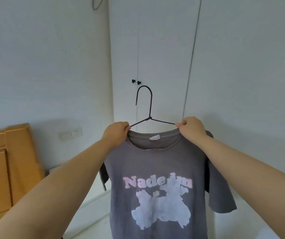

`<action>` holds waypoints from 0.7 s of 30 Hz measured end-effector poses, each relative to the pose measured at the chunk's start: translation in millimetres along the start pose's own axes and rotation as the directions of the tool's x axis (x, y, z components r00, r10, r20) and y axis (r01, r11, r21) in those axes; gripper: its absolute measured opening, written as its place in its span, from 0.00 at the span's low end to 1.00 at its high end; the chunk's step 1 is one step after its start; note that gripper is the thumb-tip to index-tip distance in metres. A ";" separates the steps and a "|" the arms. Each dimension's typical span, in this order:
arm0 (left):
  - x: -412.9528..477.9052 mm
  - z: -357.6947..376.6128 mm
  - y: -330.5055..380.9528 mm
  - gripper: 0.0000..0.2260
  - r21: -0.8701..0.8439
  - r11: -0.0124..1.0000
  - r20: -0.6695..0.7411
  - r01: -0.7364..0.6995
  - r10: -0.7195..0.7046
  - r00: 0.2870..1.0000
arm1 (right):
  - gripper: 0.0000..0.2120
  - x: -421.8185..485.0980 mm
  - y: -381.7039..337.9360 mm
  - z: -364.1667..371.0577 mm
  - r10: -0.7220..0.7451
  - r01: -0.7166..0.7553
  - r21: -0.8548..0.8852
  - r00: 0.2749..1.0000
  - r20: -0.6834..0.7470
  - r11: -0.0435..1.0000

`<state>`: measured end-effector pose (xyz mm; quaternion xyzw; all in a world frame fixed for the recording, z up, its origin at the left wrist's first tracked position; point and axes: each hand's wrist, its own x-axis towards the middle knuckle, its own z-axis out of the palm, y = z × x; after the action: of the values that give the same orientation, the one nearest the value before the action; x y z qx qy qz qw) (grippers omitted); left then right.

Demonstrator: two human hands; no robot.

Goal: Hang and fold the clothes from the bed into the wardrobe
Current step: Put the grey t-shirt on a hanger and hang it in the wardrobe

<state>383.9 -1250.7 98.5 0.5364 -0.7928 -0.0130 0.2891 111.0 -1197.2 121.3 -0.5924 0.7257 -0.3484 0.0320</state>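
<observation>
Only the head view to go on. The grey T-shirt (157,169) is hanging in the middle of the frame on a thin dark wire hanger (150,109), with the hook sticking up clear of the collar. The left hand (116,133) is pinching the collar and the hanger arm together at the left end of the neckline. The right hand (192,129) is doing the same at the right end, so both hands are clamped on cloth and wire, one each side. My guess is they're gripping it like that to seat the shoulders evenly and stop the shirt sliding off the wire. The print is facing the camera and the sleeves are drooping free.

Behind it, upper centre, the white wardrobe (155,49) is showing both doors closed, with two small black knobs (133,81) just above the hook. That's what's getting in the way, I reckon: one hand is going to have to let go to pull a door open. A wooden headboard (9,161) is sitting at the left edge with a wall socket (76,132) beside it, both well clear of the shirt.
</observation>
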 end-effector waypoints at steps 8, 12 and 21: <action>10.7 60.6 79.5 0.10 -0.243 0.970 -0.006 -0.017 0.016 1.000 | 0.19 -21.7 75.9 -52.0 0.115 -0.114 -0.046 0.993 0.028 0.992; 31.8 87.2 103.2 0.11 -0.330 0.941 0.032 -0.070 0.085 0.996 | 0.14 -28.0 97.6 -73.9 0.194 -0.189 -0.049 0.966 0.170 0.981; 81.6 129.0 172.8 0.14 -0.478 0.802 0.152 -0.358 0.476 0.866 | 0.26 -50.6 120.8 -100.3 0.462 -0.461 -0.039 0.886 0.042 0.887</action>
<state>156.3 -1284.8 84.6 0.2621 -0.8998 -0.1962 0.2885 -21.4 -1099.0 112.8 -0.4118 0.8494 -0.3059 0.1237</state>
